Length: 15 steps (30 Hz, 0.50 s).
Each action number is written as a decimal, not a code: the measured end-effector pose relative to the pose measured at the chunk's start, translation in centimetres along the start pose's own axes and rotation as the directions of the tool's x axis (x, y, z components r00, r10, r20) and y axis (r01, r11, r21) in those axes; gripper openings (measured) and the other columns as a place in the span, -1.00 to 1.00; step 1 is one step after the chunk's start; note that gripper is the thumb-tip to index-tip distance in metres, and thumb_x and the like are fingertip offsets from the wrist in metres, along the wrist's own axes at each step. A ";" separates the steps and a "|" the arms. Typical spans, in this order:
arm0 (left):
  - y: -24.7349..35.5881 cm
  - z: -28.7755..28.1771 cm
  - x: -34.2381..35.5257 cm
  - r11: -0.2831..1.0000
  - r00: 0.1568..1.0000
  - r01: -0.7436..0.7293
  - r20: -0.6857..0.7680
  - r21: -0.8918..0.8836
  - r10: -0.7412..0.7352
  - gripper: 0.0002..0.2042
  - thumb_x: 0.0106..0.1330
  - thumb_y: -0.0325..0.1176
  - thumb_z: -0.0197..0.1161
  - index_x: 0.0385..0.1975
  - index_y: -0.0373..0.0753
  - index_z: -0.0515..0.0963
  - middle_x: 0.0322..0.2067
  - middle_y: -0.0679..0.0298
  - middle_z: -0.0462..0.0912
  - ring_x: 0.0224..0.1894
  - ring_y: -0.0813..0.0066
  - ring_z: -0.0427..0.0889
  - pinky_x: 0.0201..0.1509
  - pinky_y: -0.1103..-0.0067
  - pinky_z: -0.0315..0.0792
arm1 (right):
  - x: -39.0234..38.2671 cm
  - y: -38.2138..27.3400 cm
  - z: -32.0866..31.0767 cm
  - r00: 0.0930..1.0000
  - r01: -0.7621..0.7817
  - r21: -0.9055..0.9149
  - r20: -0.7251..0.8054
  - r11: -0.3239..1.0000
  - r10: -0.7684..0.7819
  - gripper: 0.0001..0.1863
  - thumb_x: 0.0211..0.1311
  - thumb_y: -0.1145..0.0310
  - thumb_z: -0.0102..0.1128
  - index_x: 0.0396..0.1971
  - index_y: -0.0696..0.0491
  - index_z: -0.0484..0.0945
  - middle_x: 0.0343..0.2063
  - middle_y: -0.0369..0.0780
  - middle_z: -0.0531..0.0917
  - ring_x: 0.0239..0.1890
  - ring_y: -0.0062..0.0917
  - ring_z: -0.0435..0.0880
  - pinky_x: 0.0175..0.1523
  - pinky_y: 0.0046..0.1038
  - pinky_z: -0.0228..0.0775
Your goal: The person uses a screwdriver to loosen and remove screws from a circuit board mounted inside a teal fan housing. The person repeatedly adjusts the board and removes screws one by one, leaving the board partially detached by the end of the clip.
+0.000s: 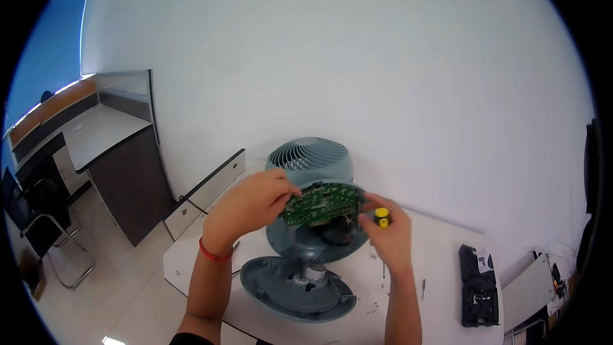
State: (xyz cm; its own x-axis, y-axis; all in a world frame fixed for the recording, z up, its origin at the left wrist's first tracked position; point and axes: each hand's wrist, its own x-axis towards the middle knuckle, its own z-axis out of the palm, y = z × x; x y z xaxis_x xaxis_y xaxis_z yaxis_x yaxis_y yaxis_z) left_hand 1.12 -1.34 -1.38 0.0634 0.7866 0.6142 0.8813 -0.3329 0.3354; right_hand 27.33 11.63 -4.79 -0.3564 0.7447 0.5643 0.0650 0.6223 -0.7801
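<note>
Cover (258,289) is lying off the housing (281,240), at 6 o'clock from the board (322,205); loose screws (373,310) are sitting at 5. Left hand (260,197) is clamping its grip on the board's 9 o'clock end; right hand (391,237) is gripping a screwdriver (382,213), fingertips apparently touching the 3 o'clock end. The board is tilting at the opened housing, seemingly not yet clear. Surface (440,236) is ending at 8, extending at 4 toward the case (469,283); grille (308,153) is bounding 12.
</note>
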 end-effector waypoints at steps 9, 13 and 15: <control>-1.2 -0.4 -0.2 0.998 0.994 0.017 0.112 -0.057 -0.010 -0.83 0.37 -0.51 0.21 -0.15 -0.25 0.71 -0.31 0.20 0.62 -0.21 0.26 0.60 -0.17 0.43 0.50 | -4.0 -4.0 -5.5 0.858 0.385 -0.085 -0.332 0.919 -0.391 -0.50 0.46 0.02 0.08 -0.34 0.24 0.57 -0.49 -0.22 0.61 -0.58 -0.69 0.35 -0.47 -0.57 0.09; -1.5 -0.7 -1.1 0.996 0.995 0.045 0.094 -0.077 -0.038 -0.79 0.35 -0.47 0.16 -0.15 -0.26 0.71 -0.30 0.11 0.67 -0.21 0.14 0.63 -0.10 0.34 0.52 | -6.0 -4.8 -4.0 0.691 0.677 -0.121 -0.236 0.726 -0.684 -0.34 0.37 -0.22 0.17 -0.38 0.22 0.58 -0.57 -0.22 0.58 -0.67 -0.62 0.35 -0.54 -0.53 0.11; -0.8 -1.0 -1.1 0.988 0.974 0.139 0.192 -0.067 -0.124 -0.76 0.35 -0.45 0.16 -0.09 -0.29 0.71 -0.23 0.07 0.70 -0.18 0.11 0.65 -0.06 0.33 0.52 | -6.1 -5.4 -4.2 0.632 0.765 -0.188 0.037 0.615 -0.774 -0.42 0.22 -0.15 0.44 -0.33 0.17 0.64 -0.60 -0.27 0.59 -0.66 -0.56 0.42 -0.54 -0.52 0.19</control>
State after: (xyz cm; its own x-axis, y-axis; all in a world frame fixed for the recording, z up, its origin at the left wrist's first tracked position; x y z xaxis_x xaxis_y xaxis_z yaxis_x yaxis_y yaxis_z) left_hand -0.10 -2.46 -1.58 0.0423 0.9067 0.4196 0.8482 -0.2545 0.4646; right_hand 33.08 4.77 -2.90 -0.3099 -0.0204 0.9505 -0.0572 0.9984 0.0027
